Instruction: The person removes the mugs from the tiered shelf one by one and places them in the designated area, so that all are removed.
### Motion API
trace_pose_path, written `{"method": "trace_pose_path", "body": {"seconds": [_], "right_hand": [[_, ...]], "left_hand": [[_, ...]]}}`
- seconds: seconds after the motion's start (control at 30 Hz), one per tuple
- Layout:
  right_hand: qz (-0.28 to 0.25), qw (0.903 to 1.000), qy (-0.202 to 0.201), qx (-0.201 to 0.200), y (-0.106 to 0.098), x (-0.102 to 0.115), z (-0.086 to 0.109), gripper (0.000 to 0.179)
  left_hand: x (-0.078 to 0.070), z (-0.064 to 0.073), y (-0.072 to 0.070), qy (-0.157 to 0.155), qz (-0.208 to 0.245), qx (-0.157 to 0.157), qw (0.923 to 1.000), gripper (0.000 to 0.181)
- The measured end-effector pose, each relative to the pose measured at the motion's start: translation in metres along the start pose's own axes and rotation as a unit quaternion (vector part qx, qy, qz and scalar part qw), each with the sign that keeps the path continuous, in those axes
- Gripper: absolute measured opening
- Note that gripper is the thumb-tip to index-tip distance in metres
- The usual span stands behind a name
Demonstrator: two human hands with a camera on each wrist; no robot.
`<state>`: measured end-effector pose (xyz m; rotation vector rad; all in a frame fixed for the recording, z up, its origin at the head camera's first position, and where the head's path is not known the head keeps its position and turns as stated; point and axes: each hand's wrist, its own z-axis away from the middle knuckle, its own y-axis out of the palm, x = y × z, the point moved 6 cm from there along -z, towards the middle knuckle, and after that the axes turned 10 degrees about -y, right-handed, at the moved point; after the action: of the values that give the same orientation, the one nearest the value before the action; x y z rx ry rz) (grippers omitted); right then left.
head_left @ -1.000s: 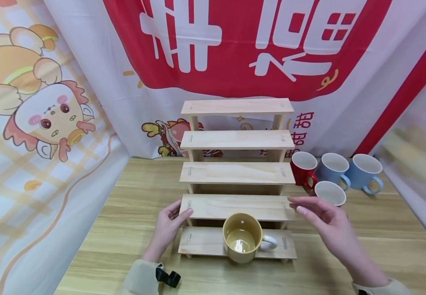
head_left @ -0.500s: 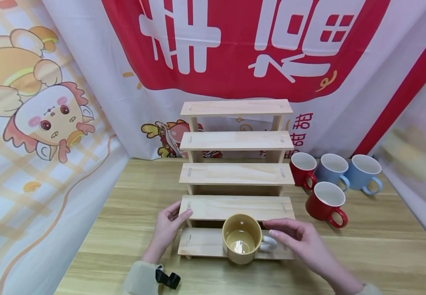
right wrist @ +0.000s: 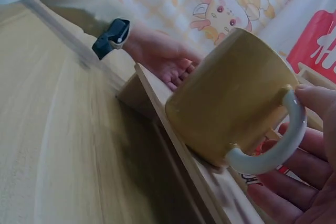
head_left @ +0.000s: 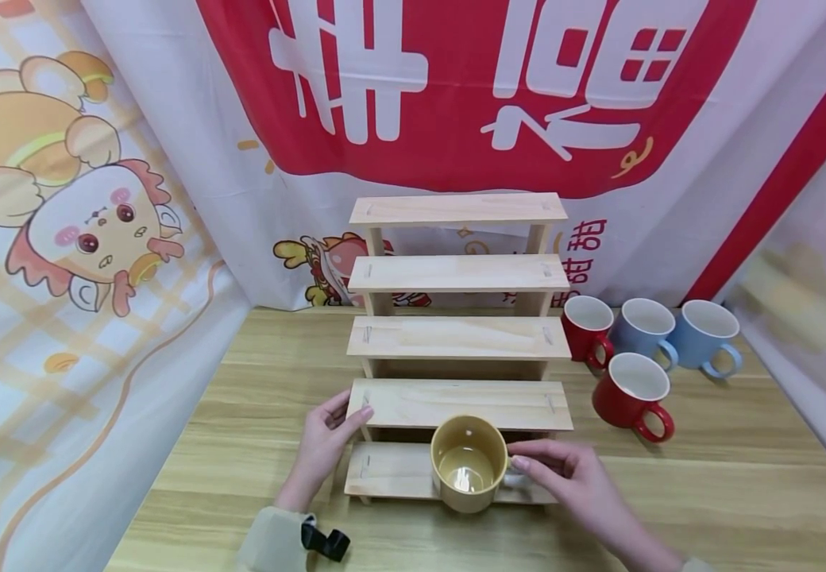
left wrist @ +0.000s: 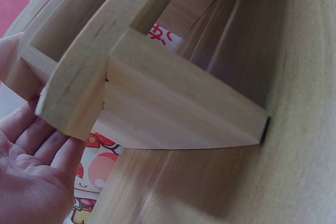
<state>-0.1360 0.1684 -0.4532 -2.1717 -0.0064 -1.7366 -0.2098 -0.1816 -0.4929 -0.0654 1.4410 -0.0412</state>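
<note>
A yellow mug [head_left: 465, 496] with a pale handle [right wrist: 273, 157] stands upright on the lowest board of a stepped wooden shelf [head_left: 420, 401]. My right hand [head_left: 573, 481] pinches the top of that handle, its thumb above and its fingers behind the loop in the right wrist view. At the left end of the second board from the bottom, my left hand [head_left: 323, 437] holds the shelf, the thumb over the top face. The left wrist view shows the fingers [left wrist: 39, 142] of that hand under the board's end.
Right of the shelf, two red mugs [head_left: 631, 393] and two blue mugs [head_left: 709, 334] stand on the wooden table [head_left: 277, 357]. A printed cloth [head_left: 470, 171] hangs behind, with further cloths at both sides.
My right hand has moved left and down from the right end of the second board to the yellow mug's handle and taken hold of it. The left hand stays in place.
</note>
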Motion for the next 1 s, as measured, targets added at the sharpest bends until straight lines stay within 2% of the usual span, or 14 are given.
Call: {"method": "trace_pose_path", "body": {"seconds": [0.3,0.43,0.67,1.0], "right_hand": [[-0.083,0.9964,0.017,-0.002,0.006,-0.001,0.002,0.027],[-0.08,0.9967,0.008,-0.01,0.005,-0.002,0.003,0.025],[-0.121,0.9923,0.018,-0.021,0.006,-0.008,0.005,0.026],[-0.126,0.9917,0.016,-0.02,0.004,-0.015,0.004,0.021]], "left_hand": [[0.001,0.0,0.0,-0.001,0.003,-0.001,1.0,0.051],[0.0,0.0,0.0,-0.001,0.003,-0.001,1.0,0.051],[0.002,0.001,0.0,-0.001,0.004,0.002,1.0,0.052],[0.001,0.0,0.0,-0.001,0.008,0.005,1.0,0.053]]}}
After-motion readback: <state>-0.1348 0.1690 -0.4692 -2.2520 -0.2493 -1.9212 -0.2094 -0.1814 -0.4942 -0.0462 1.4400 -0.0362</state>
